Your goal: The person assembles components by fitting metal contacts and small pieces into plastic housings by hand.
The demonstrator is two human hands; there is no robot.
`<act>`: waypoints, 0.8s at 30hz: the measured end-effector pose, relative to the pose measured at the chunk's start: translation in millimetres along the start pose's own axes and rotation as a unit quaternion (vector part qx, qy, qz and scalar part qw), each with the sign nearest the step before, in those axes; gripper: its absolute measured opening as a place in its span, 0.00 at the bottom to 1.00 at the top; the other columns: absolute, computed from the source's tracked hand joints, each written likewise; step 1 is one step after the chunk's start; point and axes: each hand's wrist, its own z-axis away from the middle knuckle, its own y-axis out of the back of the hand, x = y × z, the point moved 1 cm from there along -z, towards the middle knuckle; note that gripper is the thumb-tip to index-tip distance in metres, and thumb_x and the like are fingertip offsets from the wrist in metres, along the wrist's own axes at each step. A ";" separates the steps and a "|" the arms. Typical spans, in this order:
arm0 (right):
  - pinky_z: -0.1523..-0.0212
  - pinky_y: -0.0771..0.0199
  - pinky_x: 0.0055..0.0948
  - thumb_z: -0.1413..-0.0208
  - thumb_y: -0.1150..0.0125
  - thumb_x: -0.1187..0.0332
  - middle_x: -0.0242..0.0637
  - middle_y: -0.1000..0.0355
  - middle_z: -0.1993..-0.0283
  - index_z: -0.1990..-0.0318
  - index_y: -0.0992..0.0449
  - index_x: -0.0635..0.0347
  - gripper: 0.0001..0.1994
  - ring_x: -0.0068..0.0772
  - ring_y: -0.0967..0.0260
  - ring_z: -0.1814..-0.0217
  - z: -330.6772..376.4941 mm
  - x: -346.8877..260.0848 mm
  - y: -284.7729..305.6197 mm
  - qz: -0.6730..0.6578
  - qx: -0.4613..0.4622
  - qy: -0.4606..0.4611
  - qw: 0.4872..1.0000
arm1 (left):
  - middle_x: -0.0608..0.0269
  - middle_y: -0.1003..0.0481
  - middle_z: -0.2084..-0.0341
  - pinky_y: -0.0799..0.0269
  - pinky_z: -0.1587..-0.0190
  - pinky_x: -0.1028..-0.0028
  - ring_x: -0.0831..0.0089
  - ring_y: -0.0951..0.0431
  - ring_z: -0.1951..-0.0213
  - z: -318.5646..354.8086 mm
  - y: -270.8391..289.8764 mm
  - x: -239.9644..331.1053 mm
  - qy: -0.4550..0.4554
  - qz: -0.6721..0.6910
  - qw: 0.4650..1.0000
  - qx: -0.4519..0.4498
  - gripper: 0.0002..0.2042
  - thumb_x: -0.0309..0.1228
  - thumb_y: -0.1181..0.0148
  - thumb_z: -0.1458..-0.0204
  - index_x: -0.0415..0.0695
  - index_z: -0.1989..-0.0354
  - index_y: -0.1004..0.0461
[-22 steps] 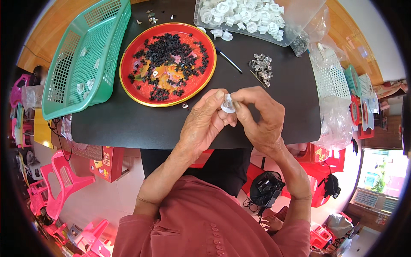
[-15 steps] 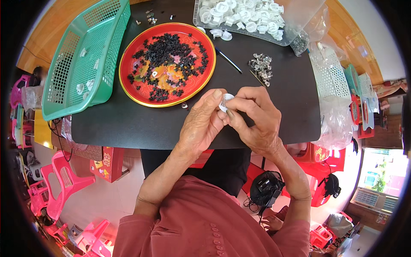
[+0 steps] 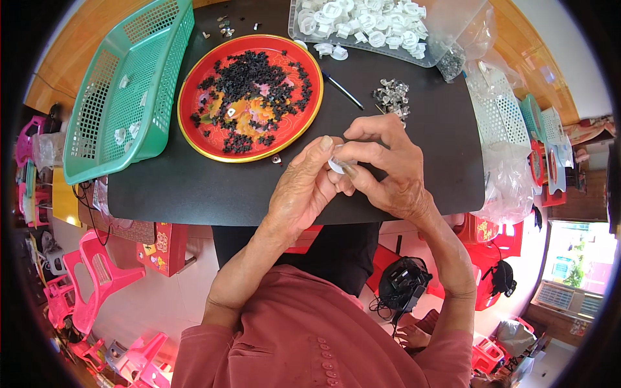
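Between my two hands, over the front part of the dark table, is a small round white plastic part [image 3: 336, 165]. My left hand [image 3: 303, 181] pinches it between thumb and fingers. The thumb and index finger of my right hand [image 3: 391, 169] press on it from the other side, covering much of it. Whether a smaller piece sits in the right fingertips is hidden. Ahead and to the left lies a round red tray [image 3: 187, 123] with a gold rim, bearing many small black pieces [image 3: 249, 77]. A heap of small metal pieces [image 3: 392, 97] lies beyond my right hand.
A green perforated basket [image 3: 158, 97] with several white parts stands at the left. At the back, a clear bin [image 3: 427, 61] is heaped with white plastic parts [image 3: 369, 19]. A pen [image 3: 344, 90] lies beside the tray. Plastic bags [image 3: 511, 187] hang at the right edge.
My right hand has shifted slightly up, its index finger now reaching further over the white part. The part looks more tilted and more covered. My left hand stays almost in place.
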 end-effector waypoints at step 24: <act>0.61 0.35 0.34 0.68 0.28 0.71 0.27 0.31 0.61 0.63 0.23 0.49 0.19 0.35 0.33 0.60 7.2 -2.7 -8.8 0.193 0.040 0.071 0.978 | 0.61 0.28 0.60 0.29 0.54 0.74 0.76 0.28 0.60 7.1 2.7 -2.7 -0.053 -0.011 0.998 0.018 0.17 0.37 0.56 0.36 0.36 0.49 0.33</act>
